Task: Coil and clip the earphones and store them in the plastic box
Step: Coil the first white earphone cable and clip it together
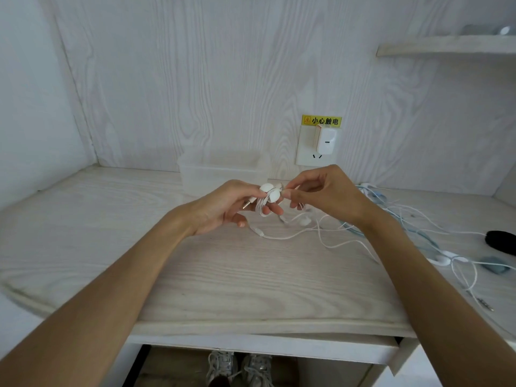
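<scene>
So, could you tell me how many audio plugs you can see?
2: one plug pokes out of the left hand; another lies at the desk's right front edge. Others may be hidden in the tangle.

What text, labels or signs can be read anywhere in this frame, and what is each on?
"小心触电", beside a warning-triangle symbol: yellow sticker on the wall above the socket plate.
White charger plugged into that plate: one small dark mark, unreadable.
No other text visible.

White earphones (264,208) partly coiled above the desk, cable trailing loose; translucent plastic box (220,170) open, upright behind.
</scene>
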The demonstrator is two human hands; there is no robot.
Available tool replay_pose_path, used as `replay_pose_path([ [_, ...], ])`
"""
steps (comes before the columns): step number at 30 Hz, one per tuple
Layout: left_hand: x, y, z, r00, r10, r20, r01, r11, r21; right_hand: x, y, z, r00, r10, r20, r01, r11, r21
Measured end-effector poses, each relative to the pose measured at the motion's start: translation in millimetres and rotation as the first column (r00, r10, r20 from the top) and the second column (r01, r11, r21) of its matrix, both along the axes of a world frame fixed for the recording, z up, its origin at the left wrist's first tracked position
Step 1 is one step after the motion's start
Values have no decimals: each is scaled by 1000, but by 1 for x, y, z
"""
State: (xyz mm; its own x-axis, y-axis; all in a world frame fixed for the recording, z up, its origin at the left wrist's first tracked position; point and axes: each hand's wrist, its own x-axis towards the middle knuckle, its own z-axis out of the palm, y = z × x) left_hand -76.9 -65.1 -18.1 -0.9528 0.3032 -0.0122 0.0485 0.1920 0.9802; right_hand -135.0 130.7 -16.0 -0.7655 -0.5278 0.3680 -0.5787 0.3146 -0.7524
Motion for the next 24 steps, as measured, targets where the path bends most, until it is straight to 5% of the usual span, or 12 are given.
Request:
replay_pose_path([
  [6,-1,0,-2,996,17,-84,-16,1000,15,-3,-3,-1,980,-52,190,46,998,38],
  [15,-7,-3,-9,986,53,-160,-65,995,-72,2,-10,-2,984,-37,175,11,989,147],
  [24,-12,6,-11,990,111,-92,-85,966,243,-1,-14,-1,962,132,238,-136,991,4],
])
